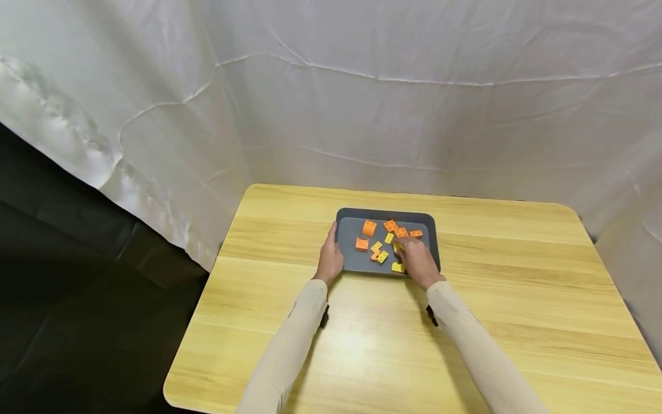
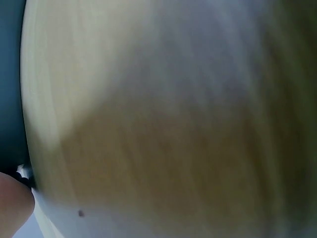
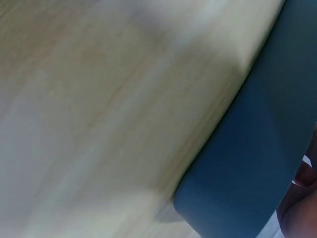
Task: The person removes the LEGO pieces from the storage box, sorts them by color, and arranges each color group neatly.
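Observation:
A dark grey tray (image 1: 357,269) holds several orange and yellow toy building bricks. My left hand (image 1: 329,259) holds the tray's left side, its fingers along the outer wall and its thumb by the rim. Over the right half of the tray, my right hand (image 1: 418,261) pinches a yellow brick (image 1: 397,247), which the fingers partly cover. Just below that hand lies another yellow brick (image 1: 397,267). A curved orange brick (image 1: 369,228) and a second orange brick (image 1: 362,244) lie at the left. The right wrist view shows the tray's outer wall (image 3: 237,163) close up.
The tray stands on a light wooden table (image 1: 517,299), toward its far edge. A white curtain (image 1: 414,115) hangs behind the table and along its left side. Dark cloth (image 1: 77,299) fills the area at the lower left.

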Action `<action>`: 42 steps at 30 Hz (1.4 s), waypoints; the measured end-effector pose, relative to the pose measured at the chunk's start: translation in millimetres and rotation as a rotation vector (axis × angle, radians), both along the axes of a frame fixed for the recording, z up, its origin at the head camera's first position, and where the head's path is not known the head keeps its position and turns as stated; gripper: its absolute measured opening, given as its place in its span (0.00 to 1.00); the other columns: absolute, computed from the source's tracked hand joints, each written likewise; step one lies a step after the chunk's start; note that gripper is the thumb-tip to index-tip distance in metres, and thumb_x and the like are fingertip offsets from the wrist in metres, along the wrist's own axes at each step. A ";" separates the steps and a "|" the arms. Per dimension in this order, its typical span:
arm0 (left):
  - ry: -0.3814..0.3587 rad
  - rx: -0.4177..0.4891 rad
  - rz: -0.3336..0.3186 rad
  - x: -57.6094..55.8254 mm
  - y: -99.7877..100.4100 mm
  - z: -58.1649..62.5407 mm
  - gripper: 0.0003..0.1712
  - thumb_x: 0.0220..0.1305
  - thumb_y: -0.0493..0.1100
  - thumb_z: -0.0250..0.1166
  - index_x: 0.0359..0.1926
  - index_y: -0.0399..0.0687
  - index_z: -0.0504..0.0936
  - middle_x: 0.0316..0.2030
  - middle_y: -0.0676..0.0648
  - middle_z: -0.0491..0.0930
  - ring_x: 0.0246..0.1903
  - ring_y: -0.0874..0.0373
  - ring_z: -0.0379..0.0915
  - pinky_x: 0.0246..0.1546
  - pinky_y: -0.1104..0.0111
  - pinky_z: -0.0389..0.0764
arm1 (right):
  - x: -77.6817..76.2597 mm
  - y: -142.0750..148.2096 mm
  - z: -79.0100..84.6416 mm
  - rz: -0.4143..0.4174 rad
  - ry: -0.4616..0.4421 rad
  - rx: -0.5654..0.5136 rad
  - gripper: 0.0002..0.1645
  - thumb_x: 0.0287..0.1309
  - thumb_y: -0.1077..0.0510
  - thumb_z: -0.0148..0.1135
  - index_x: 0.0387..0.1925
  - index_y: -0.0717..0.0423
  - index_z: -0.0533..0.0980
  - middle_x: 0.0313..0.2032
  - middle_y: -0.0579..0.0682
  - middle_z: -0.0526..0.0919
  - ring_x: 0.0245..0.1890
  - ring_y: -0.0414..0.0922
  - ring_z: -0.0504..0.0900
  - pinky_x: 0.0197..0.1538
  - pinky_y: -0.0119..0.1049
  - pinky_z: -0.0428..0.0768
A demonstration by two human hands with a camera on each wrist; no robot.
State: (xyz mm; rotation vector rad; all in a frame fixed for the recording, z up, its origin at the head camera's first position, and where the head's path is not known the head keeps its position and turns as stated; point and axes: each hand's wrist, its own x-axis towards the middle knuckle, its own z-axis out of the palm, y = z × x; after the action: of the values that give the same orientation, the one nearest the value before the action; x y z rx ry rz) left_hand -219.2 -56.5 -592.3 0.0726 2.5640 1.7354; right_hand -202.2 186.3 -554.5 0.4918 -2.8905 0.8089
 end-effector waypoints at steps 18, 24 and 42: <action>-0.005 0.009 -0.001 -2.1 -2.2 -3.2 0.36 0.80 0.28 0.40 0.84 0.46 0.46 0.81 0.42 0.51 0.77 0.43 0.54 0.76 0.53 0.59 | 4.9 13.8 19.2 -0.028 0.146 -0.048 0.19 0.61 0.72 0.70 0.54 0.72 0.81 0.51 0.67 0.85 0.50 0.62 0.85 0.52 0.53 0.86; -0.008 0.009 0.019 -1.9 -10.2 -2.5 0.36 0.80 0.28 0.40 0.84 0.46 0.47 0.81 0.42 0.51 0.78 0.43 0.51 0.77 0.52 0.58 | 2.2 21.7 27.5 -0.049 0.170 -0.060 0.20 0.63 0.71 0.68 0.57 0.70 0.80 0.54 0.67 0.83 0.54 0.63 0.82 0.55 0.56 0.84; 0.010 -0.003 0.042 -2.0 -21.1 -3.7 0.35 0.80 0.28 0.39 0.84 0.43 0.47 0.81 0.41 0.51 0.78 0.43 0.50 0.77 0.53 0.56 | -5.5 77.5 17.8 -0.180 0.221 -0.084 0.19 0.60 0.74 0.69 0.53 0.75 0.80 0.50 0.73 0.83 0.52 0.69 0.82 0.55 0.62 0.81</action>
State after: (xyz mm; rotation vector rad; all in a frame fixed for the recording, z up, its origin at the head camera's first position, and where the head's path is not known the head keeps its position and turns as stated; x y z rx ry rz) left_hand -221.2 -77.6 -596.1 0.0282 2.5937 1.7494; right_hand -207.7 263.8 -536.7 0.2875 -2.6399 0.7899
